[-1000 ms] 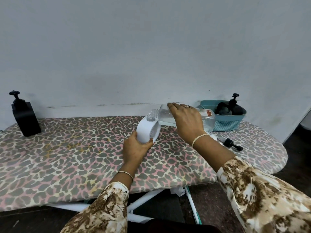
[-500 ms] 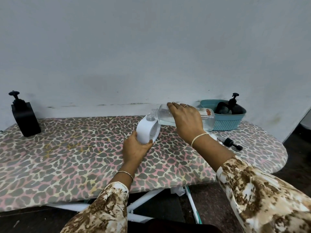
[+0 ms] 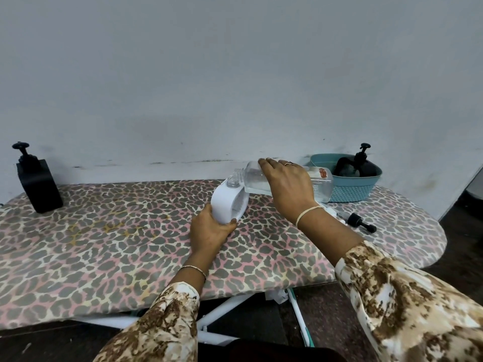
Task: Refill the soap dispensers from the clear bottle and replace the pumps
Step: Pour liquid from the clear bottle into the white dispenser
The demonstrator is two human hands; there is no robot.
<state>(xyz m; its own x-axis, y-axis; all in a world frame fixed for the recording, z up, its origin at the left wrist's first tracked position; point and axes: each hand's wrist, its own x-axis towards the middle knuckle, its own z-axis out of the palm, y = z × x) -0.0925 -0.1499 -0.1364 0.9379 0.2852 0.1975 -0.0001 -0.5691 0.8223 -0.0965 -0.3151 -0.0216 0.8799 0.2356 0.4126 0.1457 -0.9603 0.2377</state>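
Observation:
A white soap dispenser point(image 3: 226, 203) with its pump off stands tilted at the middle of the ironing board point(image 3: 104, 244). My left hand point(image 3: 210, 229) grips its lower end. My right hand point(image 3: 287, 188) holds the clear bottle point(image 3: 320, 185) almost on its side, with the bottle's open neck point(image 3: 238, 174) right over the dispenser's clear mouth point(image 3: 231, 182). A loose black pump point(image 3: 359, 222) lies on the board to the right, partly hidden behind my right wrist.
A black square dispenser point(image 3: 39, 185) with its pump on stands at the far left of the board. A teal basket point(image 3: 350, 189) at the back right holds a dark round dispenser point(image 3: 363, 165) with a pump. A wall runs just behind the board.
Hardly anything has moved; both hands keep the same hold, with the bottle's neck still at the dispenser's mouth.

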